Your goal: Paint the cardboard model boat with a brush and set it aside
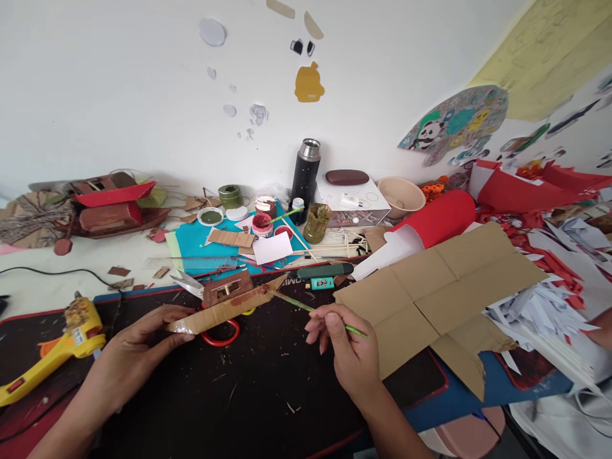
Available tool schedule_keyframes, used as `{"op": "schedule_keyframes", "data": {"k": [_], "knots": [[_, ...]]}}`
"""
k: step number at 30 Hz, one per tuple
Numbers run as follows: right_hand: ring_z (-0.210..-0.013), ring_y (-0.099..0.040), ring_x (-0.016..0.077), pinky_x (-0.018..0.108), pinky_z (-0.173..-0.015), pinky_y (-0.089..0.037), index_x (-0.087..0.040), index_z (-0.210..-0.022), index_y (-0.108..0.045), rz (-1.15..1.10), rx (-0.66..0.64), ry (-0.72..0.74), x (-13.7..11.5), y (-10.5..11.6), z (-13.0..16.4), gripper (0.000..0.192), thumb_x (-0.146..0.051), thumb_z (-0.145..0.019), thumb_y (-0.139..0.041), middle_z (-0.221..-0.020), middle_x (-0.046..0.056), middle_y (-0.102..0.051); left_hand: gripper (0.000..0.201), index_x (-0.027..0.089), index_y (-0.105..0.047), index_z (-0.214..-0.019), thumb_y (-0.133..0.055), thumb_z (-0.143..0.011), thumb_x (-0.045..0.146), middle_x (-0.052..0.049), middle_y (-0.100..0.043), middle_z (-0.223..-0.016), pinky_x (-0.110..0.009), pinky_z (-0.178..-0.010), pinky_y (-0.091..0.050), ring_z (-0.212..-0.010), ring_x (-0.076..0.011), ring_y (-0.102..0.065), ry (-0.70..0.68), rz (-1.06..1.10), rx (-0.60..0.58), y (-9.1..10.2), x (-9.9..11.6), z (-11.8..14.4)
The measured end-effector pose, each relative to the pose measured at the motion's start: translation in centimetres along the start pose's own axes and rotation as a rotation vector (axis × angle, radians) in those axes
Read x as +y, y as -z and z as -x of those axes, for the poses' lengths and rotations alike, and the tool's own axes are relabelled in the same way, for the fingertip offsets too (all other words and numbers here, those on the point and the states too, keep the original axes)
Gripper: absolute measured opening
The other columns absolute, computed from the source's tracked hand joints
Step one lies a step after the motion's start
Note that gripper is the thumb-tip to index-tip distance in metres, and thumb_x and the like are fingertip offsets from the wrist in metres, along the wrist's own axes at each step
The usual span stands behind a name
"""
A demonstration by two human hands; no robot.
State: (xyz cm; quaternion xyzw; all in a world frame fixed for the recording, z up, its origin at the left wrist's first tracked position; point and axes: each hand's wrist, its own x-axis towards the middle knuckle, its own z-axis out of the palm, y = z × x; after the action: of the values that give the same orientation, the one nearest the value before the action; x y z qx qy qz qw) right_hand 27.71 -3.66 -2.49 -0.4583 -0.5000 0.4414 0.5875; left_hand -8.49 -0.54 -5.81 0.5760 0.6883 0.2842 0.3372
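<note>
Black mat (268,395); cardboard boat (224,310) in left hand (138,347)

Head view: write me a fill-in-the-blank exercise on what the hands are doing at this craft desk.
1. The left hand holds a cardboard model ____.
2. The right hand holds a thin green ____ whose tip meets the model.
3. The yellow glue gun lies to the ____ of the left hand.
4. The black flask stands upright against the ____.

Missing words: boat; paintbrush; left; wall
</note>
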Motion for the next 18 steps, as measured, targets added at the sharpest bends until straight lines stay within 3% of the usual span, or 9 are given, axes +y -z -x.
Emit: {"op": "schedule_keyframes", "data": {"k": [10, 18], "knots": [[-0.062, -0.08, 0.018, 0.019, -0.046, -0.055, -0.022, -0.104, -0.088, 0.001, 0.066, -0.014, -0.01, 0.85, -0.31, 0.038, -0.054, -0.115, -0.069, -0.081, 0.008, -0.086, 0.091, 0.026, -0.087, -0.098, -0.077, -0.055, 0.106, -0.008, -0.088, -0.107, -0.04, -0.101, -0.065, -0.103, -0.0326, -0.082, 0.013, 0.015, 0.004, 0.09, 0.25, 0.05], [-0.065, -0.08, 0.0175, 0.02, -0.049, -0.055, -0.024, -0.111, -0.089, -0.026, -0.07, 0.009, -0.21, 0.5, 0.1, 0.031, -0.047, -0.117, -0.068, -0.089, 0.009, -0.086, 0.088, 0.025, -0.088, -0.098, -0.079, -0.056, 0.103, -0.009, -0.089, -0.108, -0.04, -0.1, -0.066, -0.103, -0.0333, -0.083, 0.017, 0.006, 0.011, 0.31, 0.64, 0.09]]}}
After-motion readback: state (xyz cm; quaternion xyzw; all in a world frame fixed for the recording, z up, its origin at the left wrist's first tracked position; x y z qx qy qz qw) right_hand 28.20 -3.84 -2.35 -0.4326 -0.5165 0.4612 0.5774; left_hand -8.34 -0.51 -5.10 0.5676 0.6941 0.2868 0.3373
